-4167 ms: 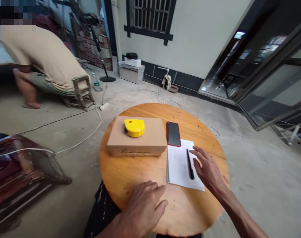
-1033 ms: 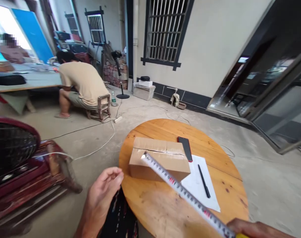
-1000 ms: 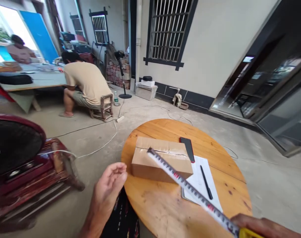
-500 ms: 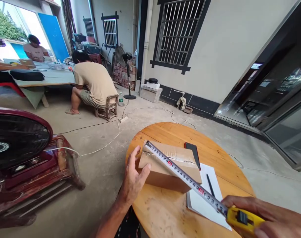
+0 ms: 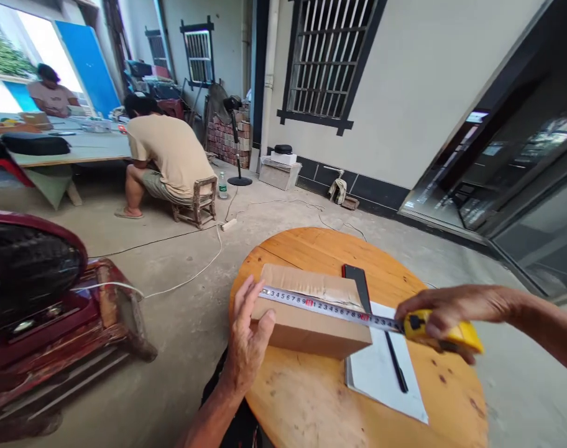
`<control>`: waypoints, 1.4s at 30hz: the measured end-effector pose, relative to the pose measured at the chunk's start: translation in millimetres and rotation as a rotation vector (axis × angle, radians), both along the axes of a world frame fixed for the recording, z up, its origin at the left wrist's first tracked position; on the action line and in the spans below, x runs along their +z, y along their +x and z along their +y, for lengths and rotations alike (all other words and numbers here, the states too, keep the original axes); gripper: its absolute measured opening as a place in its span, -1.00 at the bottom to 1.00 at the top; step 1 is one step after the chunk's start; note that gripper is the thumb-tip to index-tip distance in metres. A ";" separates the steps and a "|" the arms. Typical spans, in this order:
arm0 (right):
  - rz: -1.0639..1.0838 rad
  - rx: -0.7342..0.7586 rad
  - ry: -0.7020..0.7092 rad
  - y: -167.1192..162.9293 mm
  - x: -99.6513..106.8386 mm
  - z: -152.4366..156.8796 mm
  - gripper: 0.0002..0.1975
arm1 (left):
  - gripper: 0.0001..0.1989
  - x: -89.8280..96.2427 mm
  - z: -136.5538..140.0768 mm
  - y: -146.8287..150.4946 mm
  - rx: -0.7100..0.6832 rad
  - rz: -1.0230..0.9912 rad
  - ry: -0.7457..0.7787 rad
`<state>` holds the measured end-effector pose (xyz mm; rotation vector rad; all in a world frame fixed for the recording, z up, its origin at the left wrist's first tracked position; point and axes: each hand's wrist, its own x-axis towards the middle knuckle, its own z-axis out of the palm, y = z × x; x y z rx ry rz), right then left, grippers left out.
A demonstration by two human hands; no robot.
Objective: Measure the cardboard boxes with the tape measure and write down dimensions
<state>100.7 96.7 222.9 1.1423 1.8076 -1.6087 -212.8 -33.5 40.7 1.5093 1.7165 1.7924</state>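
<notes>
A closed cardboard box (image 5: pixel 306 339) sits on the round wooden table (image 5: pixel 306 410). My left hand (image 5: pixel 247 336) grips its left end, fingers at the side and thumb over the near top edge. My right hand (image 5: pixel 444 317) is wrapped around the yellow case of a tape measure (image 5: pixel 467 336), out past the box's right end. Its numbered metal blade (image 5: pixel 332 307) stretches along the box top, with the tip by my left fingertips. Under the blade's right part lie white paper (image 5: pixel 374 367) and a black pen (image 5: pixel 396 362). A dark phone (image 5: pixel 357 280) rests behind the box.
To the left, a dark red fan (image 5: pixel 32 274) stands on a wooden chair (image 5: pixel 120 311). A person in a tan shirt (image 5: pixel 166 149) sits on a small chair by a long table (image 5: pixel 97 146); another person (image 5: pixel 53 93) is beyond. Cords (image 5: pixel 185 288) run across the floor.
My right hand has swung the tape case up and away, so the blade now lies along the box's length instead of slanting across it. My left fingers have closed in at the blade's tip.
</notes>
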 end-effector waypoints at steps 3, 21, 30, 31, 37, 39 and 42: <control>-0.038 -0.077 -0.076 -1.0 -3.2 19.7 -0.48 | -0.56 1.6 0.8 0.8 0.040 0.019 -0.032; -0.015 -0.005 -0.086 -2.7 -14.0 55.5 -0.41 | -0.52 3.9 1.6 3.1 0.078 0.003 -0.112; -0.005 0.010 -0.077 -3.8 -12.7 51.5 -0.43 | -0.53 3.9 1.3 2.9 0.067 0.004 -0.106; -0.004 0.012 -0.077 -3.7 -12.9 51.2 -0.43 | -0.54 4.4 1.3 3.0 0.068 0.003 -0.105; 0.017 -0.017 -0.035 0.0 -10.4 47.9 -0.42 | -0.49 5.1 1.6 6.4 0.080 -0.057 -0.125; 0.042 -0.044 0.008 4.7 -8.0 37.7 -0.41 | -0.43 3.4 1.8 9.0 0.093 -0.079 -0.093; 0.114 -0.153 0.065 13.8 -10.5 0.5 -0.39 | -0.42 0.9 1.2 13.2 0.096 -0.050 -0.009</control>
